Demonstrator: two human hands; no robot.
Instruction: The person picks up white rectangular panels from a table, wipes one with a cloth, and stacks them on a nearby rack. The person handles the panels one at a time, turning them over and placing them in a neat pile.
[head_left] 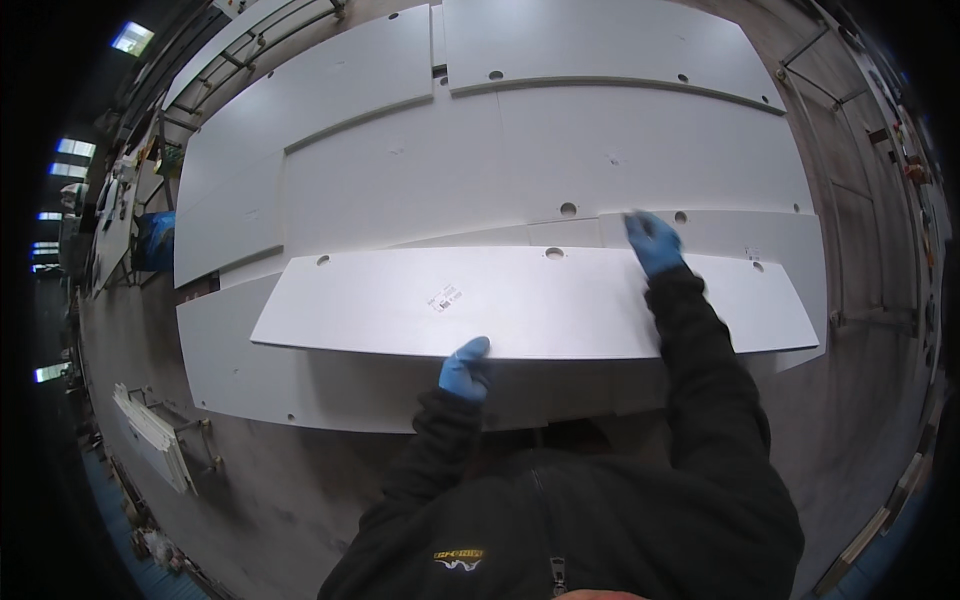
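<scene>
A long white panel (520, 300) lies tilted before me, its near edge raised over the boards below. It has round holes along its far edge and a small printed label (444, 298) on its face. My left hand (466, 370), in a blue glove, is closed on the near edge, with the thumb on top and the other fingers hidden underneath. My right hand (655, 243), also blue-gloved, is over the panel's far edge, right of the middle hole. Its fingers look drawn together around something small and dark at the tips, too blurred to name.
Several large white boards (400, 150) with round holes are spread under and beyond the panel. Metal rack frames (840, 180) stand at the right and far left. A low stack of white strips (155, 437) rests at the lower left, near a blue covered item (157, 240).
</scene>
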